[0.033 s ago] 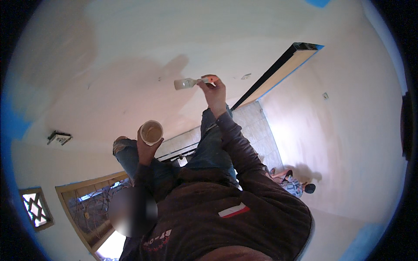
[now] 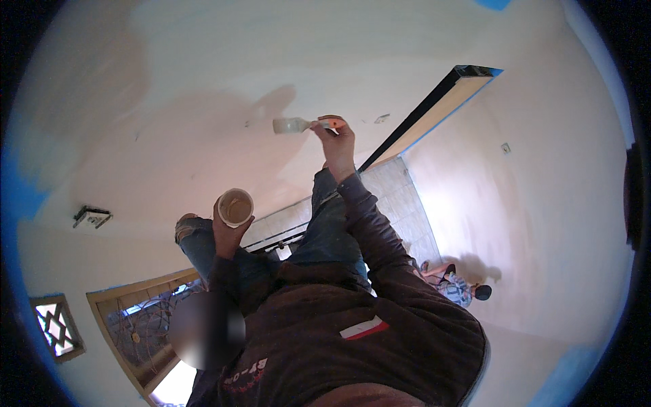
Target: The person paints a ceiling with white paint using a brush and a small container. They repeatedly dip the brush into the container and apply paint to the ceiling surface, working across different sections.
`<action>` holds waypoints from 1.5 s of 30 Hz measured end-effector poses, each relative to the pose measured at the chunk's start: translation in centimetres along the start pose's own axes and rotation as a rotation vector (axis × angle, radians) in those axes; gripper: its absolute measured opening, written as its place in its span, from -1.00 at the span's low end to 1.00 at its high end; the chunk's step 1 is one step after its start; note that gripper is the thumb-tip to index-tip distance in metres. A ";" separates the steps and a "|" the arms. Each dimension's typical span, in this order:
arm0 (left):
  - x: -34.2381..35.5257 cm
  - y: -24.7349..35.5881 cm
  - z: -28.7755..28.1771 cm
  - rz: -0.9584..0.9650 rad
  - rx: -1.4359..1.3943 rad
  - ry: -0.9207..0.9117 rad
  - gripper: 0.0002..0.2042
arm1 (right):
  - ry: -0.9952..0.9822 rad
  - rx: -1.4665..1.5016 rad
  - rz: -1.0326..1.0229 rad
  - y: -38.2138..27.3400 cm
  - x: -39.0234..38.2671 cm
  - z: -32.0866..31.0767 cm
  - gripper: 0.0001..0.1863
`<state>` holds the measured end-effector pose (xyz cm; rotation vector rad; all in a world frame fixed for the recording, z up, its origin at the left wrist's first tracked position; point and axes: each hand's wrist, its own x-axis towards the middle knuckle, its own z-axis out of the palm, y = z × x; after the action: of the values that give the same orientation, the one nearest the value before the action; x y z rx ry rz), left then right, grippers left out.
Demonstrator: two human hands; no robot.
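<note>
The pale painted surface [image 2: 380, 47] fills most of your view, and a darker, damp-looking patch [image 2: 224, 129] spreads across its middle. You look to be mid-coat, working at the patch's right edge. Your right hand [image 2: 337, 139] is raised and closed around the orange handle of a flat paintbrush [image 2: 293, 125], whose pale, loaded bristles lie against the surface, pointing left. Next, I'd say, comes a steady drag along that edge, with the bristles kept flat so the patch blends out. Lower left, your left hand [image 2: 227, 234] is wrapped around a small round paint cup [image 2: 235, 206]. It's held upright, its mouth showing a tan inside, well apart from the brush. Below, on the tiled floor [image 2: 397, 203], another person [image 2: 458, 285] sits by the far wall.
</note>
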<state>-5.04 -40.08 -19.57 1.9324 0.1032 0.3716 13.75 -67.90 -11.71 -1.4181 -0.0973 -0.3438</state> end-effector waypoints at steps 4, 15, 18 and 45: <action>-0.1 0.7 0.1 -0.004 -0.028 -0.006 -0.18 | 0.282 0.640 0.207 -0.4 1.3 -2.4 -0.90; -0.5 0.3 0.2 0.004 -0.040 -0.002 -0.17 | 0.396 0.295 0.151 -0.4 4.8 -10.0 -0.76; -0.5 0.7 0.3 0.013 -0.038 -0.020 -0.17 | 0.412 0.050 0.012 -0.7 8.4 -11.9 -0.66; -0.5 1.8 0.5 -0.040 -0.017 -0.080 -0.21 | -0.079 -0.406 -0.441 0.1 5.8 3.0 -0.68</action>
<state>-5.51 -41.34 -18.17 1.9234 0.0857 0.2670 19.67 -66.01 -9.73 -1.8103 -0.4285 -0.7004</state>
